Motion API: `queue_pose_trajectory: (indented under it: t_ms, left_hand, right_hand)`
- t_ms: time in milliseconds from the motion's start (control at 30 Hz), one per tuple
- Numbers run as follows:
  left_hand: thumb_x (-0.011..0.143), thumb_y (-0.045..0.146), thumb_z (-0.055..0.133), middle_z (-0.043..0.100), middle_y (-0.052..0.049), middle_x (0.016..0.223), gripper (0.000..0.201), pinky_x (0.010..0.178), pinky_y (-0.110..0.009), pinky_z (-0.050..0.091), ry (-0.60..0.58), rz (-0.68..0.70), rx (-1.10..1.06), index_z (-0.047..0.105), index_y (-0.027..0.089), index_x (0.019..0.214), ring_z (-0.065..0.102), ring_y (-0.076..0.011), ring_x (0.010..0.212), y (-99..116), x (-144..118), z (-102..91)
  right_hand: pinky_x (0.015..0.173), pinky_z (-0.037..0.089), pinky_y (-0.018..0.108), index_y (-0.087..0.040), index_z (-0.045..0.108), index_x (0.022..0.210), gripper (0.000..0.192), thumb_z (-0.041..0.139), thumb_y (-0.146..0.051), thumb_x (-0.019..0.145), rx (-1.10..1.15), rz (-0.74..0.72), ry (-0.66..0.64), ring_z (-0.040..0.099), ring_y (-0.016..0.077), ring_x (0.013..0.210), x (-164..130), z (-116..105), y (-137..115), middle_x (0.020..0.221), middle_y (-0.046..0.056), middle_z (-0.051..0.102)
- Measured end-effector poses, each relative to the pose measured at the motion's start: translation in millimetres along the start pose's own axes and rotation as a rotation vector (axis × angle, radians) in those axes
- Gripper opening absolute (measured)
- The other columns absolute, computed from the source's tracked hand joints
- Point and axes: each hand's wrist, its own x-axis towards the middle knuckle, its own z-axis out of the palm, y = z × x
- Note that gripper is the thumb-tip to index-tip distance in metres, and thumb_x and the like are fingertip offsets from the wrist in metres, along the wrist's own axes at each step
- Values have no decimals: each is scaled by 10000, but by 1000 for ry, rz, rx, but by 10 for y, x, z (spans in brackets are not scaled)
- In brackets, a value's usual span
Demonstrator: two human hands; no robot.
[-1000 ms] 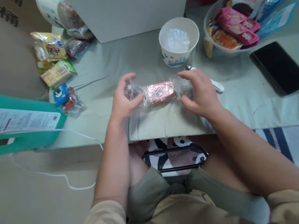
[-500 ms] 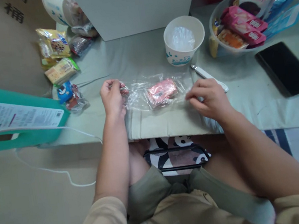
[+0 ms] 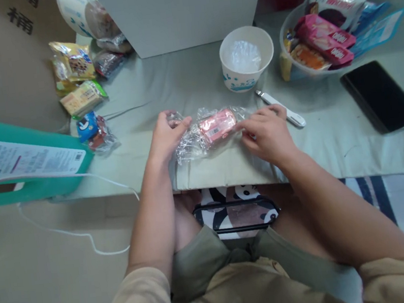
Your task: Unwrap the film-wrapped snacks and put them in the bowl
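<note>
A pink snack packet (image 3: pixel 218 125) lies in a crumpled clear plastic bag (image 3: pixel 188 148) between my two hands, over the near part of the table. My left hand (image 3: pixel 167 135) is closed on the bag's left end, the thumb lying toward the packet. Something small and reddish shows through the plastic by those fingers, too unclear to name. At the right end, my right hand (image 3: pixel 268 130) pinches the bag close to the packet; its fingertips are partly hidden. Just beyond that hand lies a white-handled utility knife (image 3: pixel 286 110).
A paper cup (image 3: pixel 235 77) with clear plastic inside stands behind the knife. To the right are a tub of snacks (image 3: pixel 286 43) and a black phone (image 3: pixel 383 95). Wrapped snacks (image 3: pixel 83 98) and a green container (image 3: pixel 60 177) with a white cable (image 3: pixel 110 177) line the left.
My hands have come closer together, the left moving right and the right moving left. The plastic bag, stretched out before, is now bunched around the pink packet.
</note>
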Motion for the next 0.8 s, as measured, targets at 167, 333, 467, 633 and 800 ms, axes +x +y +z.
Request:
queue_pose_trajectory:
  t_ms: [167,333,467,633,800]
  left_hand:
    - [837,489,751,509,19,512,421,468,-244,259,75,-25,273,537,201,617,413,-107,483,96,-30,-38]
    - [739,511,820,436,31,465,470,479,-253,231,-143,16,273,558,192,513,359,-101,480,174,-83,-106]
    - [645,454,891,508,32,523,363,497,-239,262,-359,-32,229,657,179,610,401,-94,507,234,-127,-121]
    - [712,395,847,495,33,506,355,483,-233,259,-358,-13,294,604,182,564,406,-91,498,237,-151,-97]
    - [794,277,770,675,-27,716,158,615,-234,498,-320,-48,-40,691,175,702,618,-120,662,200,-179,-97]
  right_hand:
    - [830,391,390,-271,728,807,240,529,-156,877,65,-167,27,597,199,844,-146,-135,57,923,28,707]
    - [988,393,433,-260,656,759,204,544,-104,828,42,-336,-2,624,255,1188,-225,-207,13,1231,-11,758]
    - [1063,373,463,-280,670,1169,418,552,-107,807,36,-256,-27,614,271,1243,-153,-90,-99,1355,48,713]
    - [895,402,416,-245,717,1034,260,553,-160,851,39,-332,-89,651,242,952,-89,10,-217,932,43,760]
    - [692,452,325,-221,725,990,274,470,-171,904,265,-323,-371,644,177,737,-147,-21,-245,869,26,743]
